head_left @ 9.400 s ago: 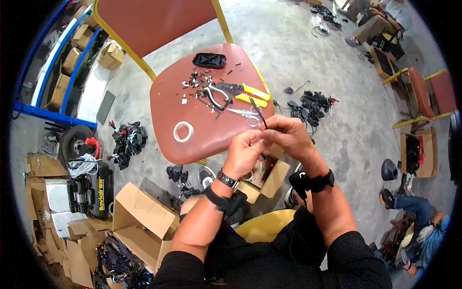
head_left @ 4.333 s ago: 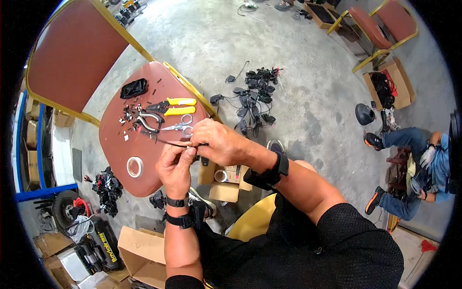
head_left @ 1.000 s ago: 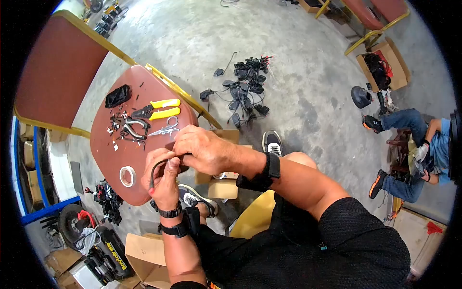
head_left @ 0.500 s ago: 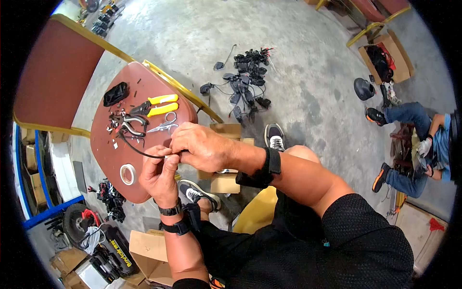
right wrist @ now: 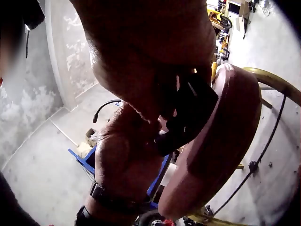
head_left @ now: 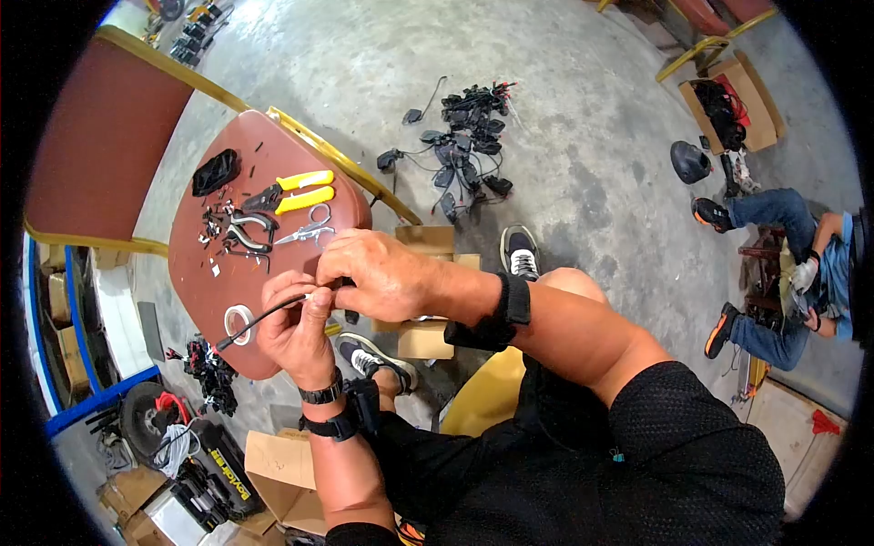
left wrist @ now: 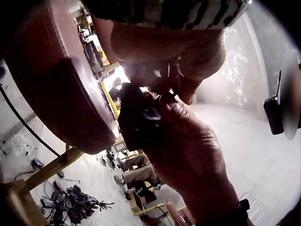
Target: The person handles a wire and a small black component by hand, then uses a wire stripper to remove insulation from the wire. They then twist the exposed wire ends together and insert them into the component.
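A short black cable point(head_left: 264, 320) sticks out to the left from between my hands, over the chair seat's front edge. My left hand point(head_left: 299, 335) pinches it between thumb and fingers. Close against it, my right hand point(head_left: 378, 275) grips the part hidden under its curled fingers. From the right wrist view, the cable's loose end point(right wrist: 99, 113) curves out beyond the left hand. A dark blocky piece point(left wrist: 134, 120) shows in shadow between the hands in the left wrist view; I cannot tell its kind.
On the red chair seat point(head_left: 196, 273) lie yellow-handled pliers point(head_left: 305, 191), black-handled pliers point(head_left: 250, 232), scissors point(head_left: 309, 227), a tape roll point(head_left: 238, 325), a black pouch point(head_left: 216, 173) and scraps. Black cabled parts point(head_left: 469, 150) lie on the floor. An open carton point(head_left: 426, 338) stands below the hands.
The cable's loose end has swung, from lying over the left thumb to up across the seat, then down to the left. Both hands keep their hold and have barely moved.
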A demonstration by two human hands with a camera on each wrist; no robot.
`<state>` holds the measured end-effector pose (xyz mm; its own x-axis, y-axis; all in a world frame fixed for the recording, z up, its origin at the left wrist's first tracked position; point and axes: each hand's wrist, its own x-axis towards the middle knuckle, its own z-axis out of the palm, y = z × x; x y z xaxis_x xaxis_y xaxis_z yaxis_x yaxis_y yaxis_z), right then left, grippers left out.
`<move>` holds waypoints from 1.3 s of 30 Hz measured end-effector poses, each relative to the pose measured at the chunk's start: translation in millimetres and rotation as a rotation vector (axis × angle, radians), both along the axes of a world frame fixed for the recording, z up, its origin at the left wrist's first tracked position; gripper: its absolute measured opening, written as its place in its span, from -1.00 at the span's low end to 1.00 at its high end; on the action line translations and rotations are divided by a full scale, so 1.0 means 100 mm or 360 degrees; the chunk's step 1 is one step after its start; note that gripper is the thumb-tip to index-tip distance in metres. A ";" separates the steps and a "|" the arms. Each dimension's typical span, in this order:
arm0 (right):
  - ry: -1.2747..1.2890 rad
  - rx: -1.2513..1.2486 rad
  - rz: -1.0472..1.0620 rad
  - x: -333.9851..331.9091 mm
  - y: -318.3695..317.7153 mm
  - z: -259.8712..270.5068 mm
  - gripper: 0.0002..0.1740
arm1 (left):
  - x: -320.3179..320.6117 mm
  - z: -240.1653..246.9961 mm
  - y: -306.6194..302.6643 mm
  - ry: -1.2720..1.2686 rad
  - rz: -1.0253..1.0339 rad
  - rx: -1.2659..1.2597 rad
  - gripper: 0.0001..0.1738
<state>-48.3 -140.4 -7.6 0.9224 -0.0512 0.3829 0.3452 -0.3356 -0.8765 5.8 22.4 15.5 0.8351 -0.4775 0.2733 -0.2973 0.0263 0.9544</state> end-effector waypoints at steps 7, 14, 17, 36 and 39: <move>-0.0467 -0.0183 -0.0106 0.04 -0.10 -0.08 -0.85 | 0.00 0.06 -0.06 0.0095 -0.0068 0.0053 -0.84; -0.0217 -0.0155 -0.0067 0.02 -0.12 0.00 -0.86 | 0.08 0.01 0.01 0.0351 -0.0283 -0.0083 -0.82; -0.0257 -0.0254 -0.0034 0.01 -0.13 0.01 -0.84 | 0.06 0.02 0.00 0.0363 -0.0272 -0.0095 -0.84; 0.0460 0.0427 -0.0188 0.00 -0.40 0.15 -0.81 | -0.04 0.40 0.14 0.0835 -0.0111 -0.0651 -0.93; 0.0485 0.0372 -0.0261 0.04 -0.37 0.18 -0.79 | 0.03 0.75 0.51 0.0645 0.0080 -0.0735 -0.79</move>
